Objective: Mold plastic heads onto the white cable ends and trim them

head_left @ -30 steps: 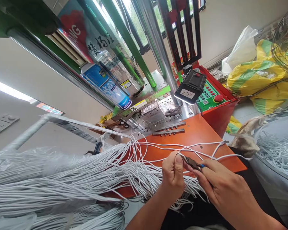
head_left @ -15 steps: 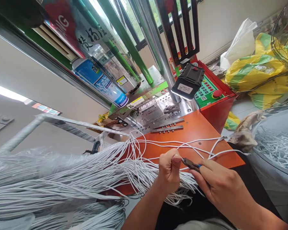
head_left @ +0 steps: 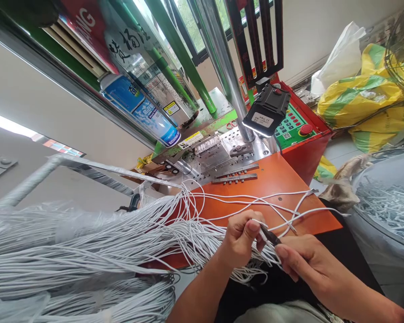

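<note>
A thick bundle of white cables (head_left: pixel 87 244) runs from the left across the orange bench top (head_left: pixel 272 179). My left hand (head_left: pixel 240 237) is closed round a few white cables near their ends. My right hand (head_left: pixel 301 264) is closed on a small dark cutting tool (head_left: pixel 269 235), whose tip meets the cables right at my left thumb. Loose cable ends (head_left: pixel 299 211) with connectors curl over the bench just beyond both hands.
A moulding machine with a metal die plate (head_left: pixel 218 154), steel column (head_left: pixel 225 67) and black lamp (head_left: pixel 267 112) stands behind the bench. A red and green control panel (head_left: pixel 294 128) is at right. A grey bin of white parts (head_left: pixel 387 206) and yellow bags (head_left: pixel 360 103) lie far right.
Both hands have dropped slightly towards me. The tool's tip has moved in against the cables at my left thumb, and my right hand has shifted lower and closer.
</note>
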Demonstrator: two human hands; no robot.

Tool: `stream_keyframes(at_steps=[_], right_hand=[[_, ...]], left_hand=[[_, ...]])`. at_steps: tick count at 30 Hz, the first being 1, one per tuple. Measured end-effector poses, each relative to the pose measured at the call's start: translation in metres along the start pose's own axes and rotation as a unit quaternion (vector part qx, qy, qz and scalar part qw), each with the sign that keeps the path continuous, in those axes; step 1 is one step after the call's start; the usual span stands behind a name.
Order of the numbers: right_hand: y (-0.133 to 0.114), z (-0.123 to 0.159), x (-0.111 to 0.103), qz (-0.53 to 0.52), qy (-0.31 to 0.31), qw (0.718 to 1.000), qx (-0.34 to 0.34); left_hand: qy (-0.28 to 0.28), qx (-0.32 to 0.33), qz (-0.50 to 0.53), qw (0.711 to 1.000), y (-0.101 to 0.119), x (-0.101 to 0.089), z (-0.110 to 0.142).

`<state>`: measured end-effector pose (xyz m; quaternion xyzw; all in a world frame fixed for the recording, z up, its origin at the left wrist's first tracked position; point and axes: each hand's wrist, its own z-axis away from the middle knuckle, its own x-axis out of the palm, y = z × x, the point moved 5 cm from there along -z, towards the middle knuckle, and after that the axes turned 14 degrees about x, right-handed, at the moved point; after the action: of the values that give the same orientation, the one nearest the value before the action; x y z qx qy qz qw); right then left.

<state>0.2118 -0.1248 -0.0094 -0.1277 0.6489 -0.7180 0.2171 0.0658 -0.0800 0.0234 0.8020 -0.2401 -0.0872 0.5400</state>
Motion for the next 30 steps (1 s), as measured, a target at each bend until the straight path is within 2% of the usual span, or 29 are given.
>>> stream_keyframes(at_steps=[2, 4, 8, 11, 13, 18, 20, 30], right_hand=[[-0.001, 0.0, -0.007, 0.048, 0.029, 0.998, 0.0], [-0.005, 0.001, -0.017, 0.145, 0.095, 0.985, -0.017], [-0.025, 0.014, -0.031, 0.33, 0.255, 0.903, -0.1], [-0.039, 0.022, -0.029, 0.402, 0.307, 0.85, -0.146], [-0.046, 0.025, -0.026, 0.435, 0.32, 0.826, -0.16], [-0.054, 0.025, -0.023, 0.488, 0.344, 0.786, -0.162], [-0.052, 0.024, -0.024, 0.504, 0.352, 0.774, -0.152], [-0.044, 0.02, -0.025, 0.529, 0.333, 0.766, -0.149]], left_hand=[[0.011, 0.007, -0.009, 1.0, -0.002, 0.0, -0.001], [0.037, 0.016, -0.037, 0.999, -0.005, -0.001, -0.001], [0.12, 0.014, -0.025, 0.992, -0.013, -0.002, 0.003], [0.139, -0.002, 0.04, 0.989, -0.021, 0.005, 0.007], [0.151, 0.001, 0.046, 0.988, -0.024, 0.008, 0.009], [0.19, 0.039, -0.089, 0.977, -0.018, 0.01, 0.009], [0.198, 0.047, -0.113, 0.973, -0.016, 0.012, 0.009], [0.269, 0.014, -0.09, 0.959, -0.025, 0.023, 0.012]])
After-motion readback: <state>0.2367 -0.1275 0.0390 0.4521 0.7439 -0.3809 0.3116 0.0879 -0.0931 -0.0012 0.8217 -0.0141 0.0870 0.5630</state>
